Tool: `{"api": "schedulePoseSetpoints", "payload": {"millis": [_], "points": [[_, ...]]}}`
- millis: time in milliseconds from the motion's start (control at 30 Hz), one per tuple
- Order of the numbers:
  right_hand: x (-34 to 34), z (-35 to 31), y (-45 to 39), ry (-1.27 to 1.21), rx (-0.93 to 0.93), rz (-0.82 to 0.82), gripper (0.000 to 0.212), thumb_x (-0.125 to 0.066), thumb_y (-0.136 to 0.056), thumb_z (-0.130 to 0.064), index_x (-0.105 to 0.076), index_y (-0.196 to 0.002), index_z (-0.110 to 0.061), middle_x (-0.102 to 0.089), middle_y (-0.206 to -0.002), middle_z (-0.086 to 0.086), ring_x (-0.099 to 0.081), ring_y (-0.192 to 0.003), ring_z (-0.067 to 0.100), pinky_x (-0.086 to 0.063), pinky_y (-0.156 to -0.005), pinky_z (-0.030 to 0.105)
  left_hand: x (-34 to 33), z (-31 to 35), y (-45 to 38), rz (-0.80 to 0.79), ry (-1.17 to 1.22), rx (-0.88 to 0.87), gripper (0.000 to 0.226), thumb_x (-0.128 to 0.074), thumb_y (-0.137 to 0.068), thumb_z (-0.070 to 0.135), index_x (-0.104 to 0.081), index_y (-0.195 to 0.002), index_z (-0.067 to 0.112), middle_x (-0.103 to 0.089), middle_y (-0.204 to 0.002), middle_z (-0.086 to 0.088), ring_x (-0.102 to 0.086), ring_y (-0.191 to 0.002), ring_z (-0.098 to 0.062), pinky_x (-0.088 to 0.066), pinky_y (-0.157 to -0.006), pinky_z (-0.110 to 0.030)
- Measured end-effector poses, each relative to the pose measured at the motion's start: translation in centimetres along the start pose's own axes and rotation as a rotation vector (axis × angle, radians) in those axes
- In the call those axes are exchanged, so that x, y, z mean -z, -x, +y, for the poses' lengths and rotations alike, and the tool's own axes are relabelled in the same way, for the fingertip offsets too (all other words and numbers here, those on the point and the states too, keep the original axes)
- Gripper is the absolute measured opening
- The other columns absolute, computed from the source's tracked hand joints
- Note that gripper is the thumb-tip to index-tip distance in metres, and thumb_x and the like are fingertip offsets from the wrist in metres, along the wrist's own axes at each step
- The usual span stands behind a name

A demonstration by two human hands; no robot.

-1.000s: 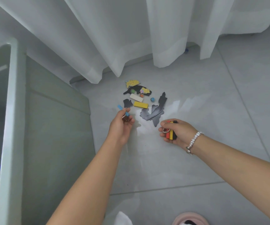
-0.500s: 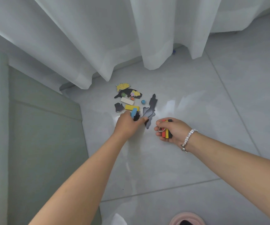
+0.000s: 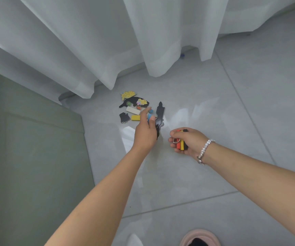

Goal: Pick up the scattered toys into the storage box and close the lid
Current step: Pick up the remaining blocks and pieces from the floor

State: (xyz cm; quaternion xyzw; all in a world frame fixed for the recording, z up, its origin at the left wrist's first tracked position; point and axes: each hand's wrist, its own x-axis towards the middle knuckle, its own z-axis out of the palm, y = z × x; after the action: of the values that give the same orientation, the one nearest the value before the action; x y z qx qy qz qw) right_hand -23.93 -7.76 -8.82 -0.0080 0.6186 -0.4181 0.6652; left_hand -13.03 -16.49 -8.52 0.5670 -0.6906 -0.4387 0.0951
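1. Currently mid-collection: toys are being gathered off the floor, none of this batch is boxed yet, lid step not started.
2. Left hand, centre of frame, fingers curled round a blue piece and a black flat cutout that sticks up past the thumb. Index finger extends toward the pile above it.
3. Right hand, just right of centre, clenched round a bundle of bars (red, yellow, black) plus a small metal ring. Bead bracelet on that wrist.
4. Remaining toys, upper centre of frame near the curtain hem: yellow bar, white bar, small black cutout, large black cutout with yellow patterned pieces and small beads on or beside it. One small blue item sits farther up, at the curtain foot.
5. Storage box: pale green wall fills the left of frame; opening and lid not visible here.
6. Next move, my read: left index is nearest the beads and yellow bar, so pinch one of those without dropping what's already held. Both hands are nearly full, so a trip left to the box is likely due soon.
7. Risk: thin cutouts lie flat on smooth tile, hard to get a nail under; beads can roll.
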Motion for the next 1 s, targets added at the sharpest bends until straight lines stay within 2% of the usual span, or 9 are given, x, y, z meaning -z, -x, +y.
{"api": "schedulePoseSetpoints", "payload": {"millis": [67,167,267,367,467,567,667,833,1000], "points": [[0.2,0.0,0.0,0.003,-0.001,0.001,0.011,-0.057,-0.089,-0.012,-0.055,-0.08,-0.017,-0.062,-0.075,0.004,-0.058,-0.064,0.017,-0.046,-0.054,0.024,0.1,-0.4,0.0,-0.016,0.007,-0.04,0.03,-0.034,-0.101,0.026,-0.043,-0.129,0.024,-0.055,-0.097,0.005,-0.052,-0.087,-0.018,-0.039,-0.072,-0.027],[0.2,0.0,-0.1,0.018,-0.003,-0.003,0.01,-0.058,-0.089,-0.012,-0.055,-0.08,-0.017,-0.063,-0.075,0.004,-0.059,-0.065,0.017,-0.046,-0.055,0.025,0.0,-0.9,-0.4,0.013,0.043,0.028,0.013,-0.036,-0.1,0.02,-0.048,-0.103,0.015,-0.05,-0.079,0.006,-0.048,-0.079,-0.019,-0.037,-0.062,-0.025],[0.3,0.0,-0.1,0.025,-0.005,0.001,0.01,-0.058,-0.089,-0.012,-0.055,-0.081,-0.016,-0.063,-0.075,0.004,-0.059,-0.065,0.017,-0.047,-0.056,0.025,0.0,-0.9,-0.9,0.043,0.044,0.111,0.014,-0.036,-0.099,0.015,-0.049,-0.096,0.016,-0.048,-0.079,0.01,-0.048,-0.079,-0.015,-0.036,-0.062,-0.023],[0.5,-0.1,-0.1,0.027,-0.007,0.003,0.011,-0.057,-0.089,-0.012,-0.054,-0.08,-0.017,-0.062,-0.075,0.004,-0.059,-0.065,0.016,-0.047,-0.056,0.024,-0.1,-0.9,-1.0,0.047,-0.089,0.112,0.015,-0.048,-0.094,0.029,-0.051,-0.1,0.015,-0.052,-0.088,0.006,-0.052,-0.087,-0.018,-0.035,-0.067,-0.026],[0.6,0.0,0.0,0.03,-0.014,0.005,0.013,-0.056,-0.09,-0.011,-0.054,-0.078,-0.017,-0.062,-0.074,0.004,-0.059,-0.064,0.016,-0.047,-0.057,0.025,-0.6,-1.3,-0.9,0.01,-0.193,0.061,0.048,-0.069,-0.079,0.041,-0.049,-0.115,0.016,-0.047,-0.107,0.005,-0.05,-0.094,-0.015,-0.038,-0.075,-0.025],[0.7,0.1,0.0,0.027,-0.019,0.004,0.013,-0.056,-0.09,-0.011,-0.055,-0.078,-0.016,-0.061,-0.074,0.004,-0.058,-0.064,0.016,-0.047,-0.057,0.025,-1.1,-1.6,-0.7,0.026,-0.175,0.064,0.067,-0.077,-0.073,0.035,-0.042,-0.127,0.016,-0.046,-0.118,0.001,-0.049,-0.102,-0.017,-0.038,-0.079,-0.025],[0.7,0.1,-0.1,0.031,-0.026,0.008,0.012,-0.055,-0.089,-0.011,-0.055,-0.079,-0.016,-0.061,-0.074,0.004,-0.058,-0.064,0.016,-0.046,-0.056,0.024,-0.9,-1.6,-0.9,0.059,-0.143,0.063,0.06,-0.076,-0.076,0.03,-0.045,-0.126,0.018,-0.049,-0.123,-0.003,-0.045,-0.096,-0.015,-0.034,-0.078,-0.023],[0.8,0.4,-0.1,0.033,-0.035,0.01,0.01,-0.056,-0.089,-0.011,-0.055,-0.079,-0.016,-0.061,-0.073,0.004,-0.058,-0.064,0.017,-0.046,-0.056,0.024,-0.5,-0.8,-1.3,0.059,-0.08,0.125,0.052,-0.078,-0.074,0.022,-0.048,-0.115,0.014,-0.051,-0.105,0.001,-0.047,-0.09,-0.016,-0.034,-0.071,-0.023],[0.8,0.2,0.0,0.025,-0.023,0.009,0.011,-0.056,-0.089,-0.011,-0.055,-0.079,-0.016,-0.061,-0.073,0.004,-0.058,-0.064,0.016,-0.046,-0.056,0.024,0.3,-1.2,-1.4,0.009,-0.085,0.183,0.042,-0.077,-0.076,0.029,-0.044,-0.097,0.014,-0.044,-0.076,0.009,-0.046,-0.075,-0.016,-0.036,-0.057,-0.02]]}}
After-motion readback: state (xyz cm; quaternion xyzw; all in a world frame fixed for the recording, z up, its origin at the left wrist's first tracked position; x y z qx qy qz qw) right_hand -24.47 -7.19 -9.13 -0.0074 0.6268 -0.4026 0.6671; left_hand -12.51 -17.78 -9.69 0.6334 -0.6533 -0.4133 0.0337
